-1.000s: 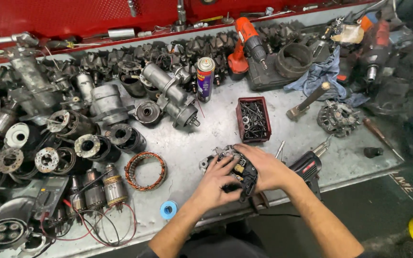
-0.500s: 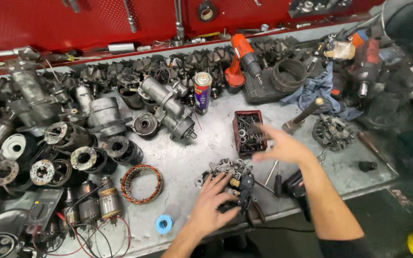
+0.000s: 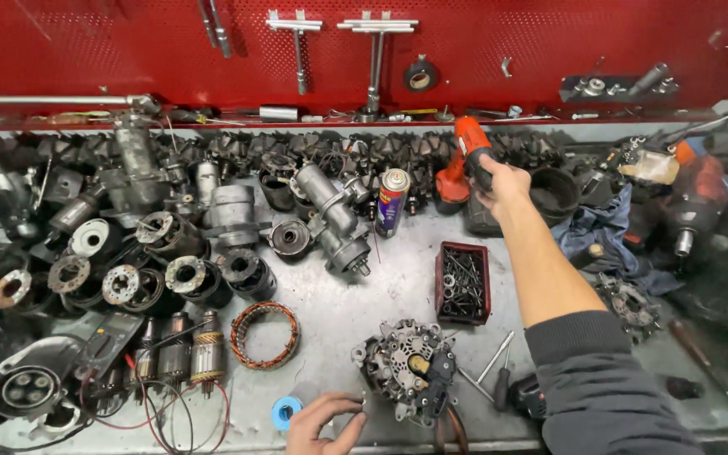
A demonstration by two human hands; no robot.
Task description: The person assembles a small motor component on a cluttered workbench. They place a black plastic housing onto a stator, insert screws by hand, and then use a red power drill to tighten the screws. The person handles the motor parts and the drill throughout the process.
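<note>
Two hands are working across our cluttered bench.
We are resting our left hand (image 3: 323, 421), fingers loosely curled and empty, just beside the alternator (image 3: 406, 369), while our right hand (image 3: 499, 181) is gripping the orange drill (image 3: 470, 152) at the back.

Right hand (image 3: 499, 181) now on orange drill (image 3: 469, 152)

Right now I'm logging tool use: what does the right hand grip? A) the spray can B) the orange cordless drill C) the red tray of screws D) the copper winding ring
B: the right hand is closed on the handle of the orange cordless drill at the bench's back.
</note>
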